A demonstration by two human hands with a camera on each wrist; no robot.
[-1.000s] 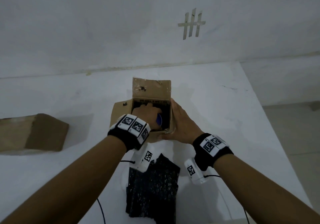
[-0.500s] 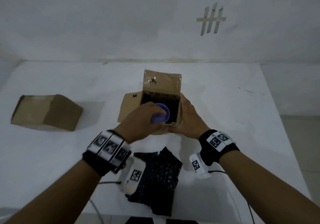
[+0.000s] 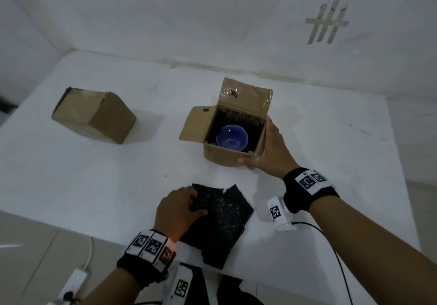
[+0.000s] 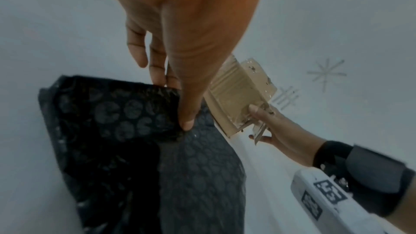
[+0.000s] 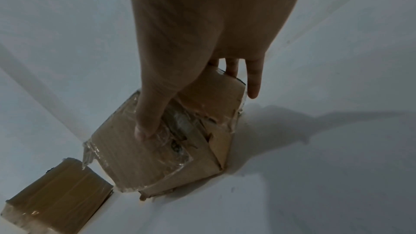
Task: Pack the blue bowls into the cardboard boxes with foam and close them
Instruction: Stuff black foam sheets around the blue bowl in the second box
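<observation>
Since the earlier head frame the left hand (image 3: 177, 210) has left the open cardboard box (image 3: 227, 155) and dropped to the lower middle of the frame, where it now lies on the black foam sheets (image 3: 222, 222). Its thumb presses down on the top sheet and its fingers curl over that sheet's far edge, pinching it; the left wrist view shows this grip clearly, with the thumb tip (image 4: 188, 122) on the bubbled surface. With that hand gone, the blue bowl (image 3: 232, 138) is in plain sight, sitting upright inside the open box on a dark lining, just right of centre in the head frame.

Unmoved against the box's right side is the right hand (image 3: 272, 153): fingers fairly straight along the wall, thumb laid across the near right corner, bracing rather than wrapping it. From the right wrist view the thumb (image 5: 146, 127) rests on a taped flap, while the fingers reach down the far side. Three flaps stand open: one at the back, one to the left, and one under the right hand.

At the left of the head frame, well apart from all this, a second cardboard box (image 3: 94, 115) lies closed on the white tabletop (image 3: 118, 174). Taped marks (image 3: 327, 22) show on the wall at upper right.
</observation>
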